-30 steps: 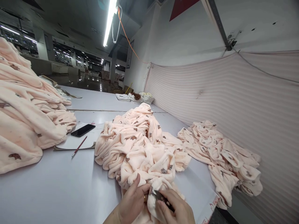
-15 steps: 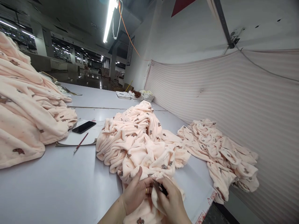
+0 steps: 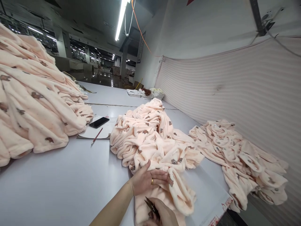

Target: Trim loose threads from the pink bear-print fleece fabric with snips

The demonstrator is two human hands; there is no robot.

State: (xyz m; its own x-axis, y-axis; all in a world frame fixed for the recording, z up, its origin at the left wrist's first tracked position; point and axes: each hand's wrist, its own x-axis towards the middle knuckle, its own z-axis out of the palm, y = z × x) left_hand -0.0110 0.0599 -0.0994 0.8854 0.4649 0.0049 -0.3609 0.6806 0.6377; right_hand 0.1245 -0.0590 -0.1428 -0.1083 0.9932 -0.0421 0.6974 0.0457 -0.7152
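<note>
A heap of peach fleece garments with small brown prints lies in the middle of the white table. My left hand lies flat with spread fingers on the nearest garment, a ring on one finger. At the bottom edge, my right hand grips small dark thread snips, their points up and to the left, just below the left hand. The garment's folded end hangs to the right of both hands.
A tall stack of the same fleece fills the left. A second loose heap lies at the right by the striped wall cloth. A black phone and a red pencil rest on papers. Paper bundles sit at the far end.
My left hand has opened from pinching the fabric to lying flat on it. My right hand has drawn back down with the snips. The view has shifted to the left.
</note>
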